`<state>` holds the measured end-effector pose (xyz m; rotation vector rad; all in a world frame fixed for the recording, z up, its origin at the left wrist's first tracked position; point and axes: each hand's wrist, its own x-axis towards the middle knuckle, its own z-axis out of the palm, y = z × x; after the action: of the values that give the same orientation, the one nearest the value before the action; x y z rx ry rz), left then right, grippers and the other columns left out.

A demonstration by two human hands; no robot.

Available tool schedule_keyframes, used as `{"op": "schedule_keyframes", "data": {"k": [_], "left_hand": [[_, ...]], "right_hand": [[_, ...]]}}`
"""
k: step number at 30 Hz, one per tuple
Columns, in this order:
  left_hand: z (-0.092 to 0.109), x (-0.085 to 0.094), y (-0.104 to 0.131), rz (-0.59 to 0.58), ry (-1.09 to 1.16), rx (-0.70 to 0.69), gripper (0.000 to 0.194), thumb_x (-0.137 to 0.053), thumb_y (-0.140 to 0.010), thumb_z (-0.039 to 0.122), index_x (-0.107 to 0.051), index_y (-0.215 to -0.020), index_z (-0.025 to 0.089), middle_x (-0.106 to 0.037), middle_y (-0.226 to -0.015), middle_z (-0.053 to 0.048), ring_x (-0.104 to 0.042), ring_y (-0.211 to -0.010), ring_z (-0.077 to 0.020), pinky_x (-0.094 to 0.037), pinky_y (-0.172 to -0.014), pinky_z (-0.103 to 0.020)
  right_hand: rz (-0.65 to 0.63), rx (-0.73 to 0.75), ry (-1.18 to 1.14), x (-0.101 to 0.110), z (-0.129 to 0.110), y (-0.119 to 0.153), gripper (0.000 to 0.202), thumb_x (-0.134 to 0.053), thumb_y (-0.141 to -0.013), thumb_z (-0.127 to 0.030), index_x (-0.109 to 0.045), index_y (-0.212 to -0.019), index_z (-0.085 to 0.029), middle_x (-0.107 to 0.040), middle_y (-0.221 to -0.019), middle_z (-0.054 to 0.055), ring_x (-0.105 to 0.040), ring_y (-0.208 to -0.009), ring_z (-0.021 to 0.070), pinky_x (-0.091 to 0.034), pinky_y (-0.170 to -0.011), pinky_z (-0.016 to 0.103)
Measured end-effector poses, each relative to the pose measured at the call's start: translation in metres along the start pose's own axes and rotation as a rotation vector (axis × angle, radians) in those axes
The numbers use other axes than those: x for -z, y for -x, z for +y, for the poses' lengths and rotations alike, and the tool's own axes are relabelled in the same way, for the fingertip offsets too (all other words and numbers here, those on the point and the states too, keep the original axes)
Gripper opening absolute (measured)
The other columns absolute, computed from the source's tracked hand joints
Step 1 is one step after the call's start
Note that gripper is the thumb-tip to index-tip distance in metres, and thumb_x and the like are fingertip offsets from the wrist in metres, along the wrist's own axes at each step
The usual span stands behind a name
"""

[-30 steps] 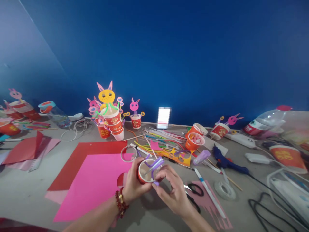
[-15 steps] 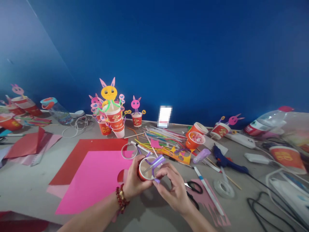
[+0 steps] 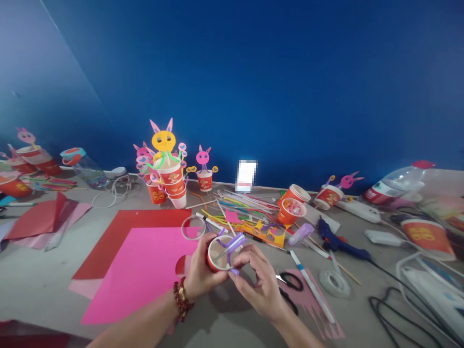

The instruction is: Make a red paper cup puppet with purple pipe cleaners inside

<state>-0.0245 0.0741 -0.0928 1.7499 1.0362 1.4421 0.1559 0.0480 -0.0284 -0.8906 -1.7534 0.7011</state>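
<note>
My left hand (image 3: 203, 265) is wrapped around a red paper cup (image 3: 211, 261), holding it above the table with its open mouth tilted toward me. Purple pipe cleaners (image 3: 229, 255) bend over the cup's right rim, and a thin pale stick (image 3: 225, 251) crosses the mouth. At the rim's lower right, the thumb and fingers of my right hand (image 3: 259, 278) close on the lower end of a purple pipe cleaner; the exact contact is partly hidden. Scissors (image 3: 291, 282) with black handles lie just right of my right hand, partly covered by it.
Pink paper (image 3: 141, 270) and red paper (image 3: 108, 241) lie at left. Behind my hands are a tape roll (image 3: 193, 238), pipe cleaners (image 3: 246, 205) and decorated cups (image 3: 172, 179). To the right rest a blue glue gun (image 3: 339, 241), clear tape (image 3: 334, 283), a marker (image 3: 311, 285) and loose cables (image 3: 386, 309).
The view has shifted very slightly. Both hands keep nearly the same pose on the cup and the purple pipe cleaner, with my right fingers moved only a little.
</note>
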Motion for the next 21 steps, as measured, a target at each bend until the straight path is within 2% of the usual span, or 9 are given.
{"op": "schedule_keyframes", "data": {"k": [9,21], "left_hand": [[0.0059,0.0001,-0.0021,0.009,-0.034,-0.022,0.073,-0.083,-0.068,0.033,-0.042,-0.128,0.028,-0.063,-0.112,-0.006,-0.069,-0.096,-0.0258,-0.057,-0.083,-0.039],[0.0018,-0.0001,0.0004,0.01,-0.018,-0.01,0.074,-0.082,-0.068,0.034,-0.041,-0.129,0.026,-0.063,-0.113,-0.007,-0.068,-0.098,-0.0266,-0.057,-0.085,-0.04]], "right_hand": [[0.007,0.013,0.012,0.0001,-0.0013,-0.0001,0.007,-0.063,-0.086,-0.016,-0.06,-0.086,-0.023,-0.061,-0.082,0.002,-0.06,-0.078,0.0195,-0.047,-0.07,0.03],[-0.001,0.019,0.011,0.0001,0.0,0.0023,0.007,-0.063,-0.087,-0.017,-0.059,-0.087,-0.023,-0.06,-0.083,0.002,-0.059,-0.079,0.019,-0.047,-0.071,0.03]]}}
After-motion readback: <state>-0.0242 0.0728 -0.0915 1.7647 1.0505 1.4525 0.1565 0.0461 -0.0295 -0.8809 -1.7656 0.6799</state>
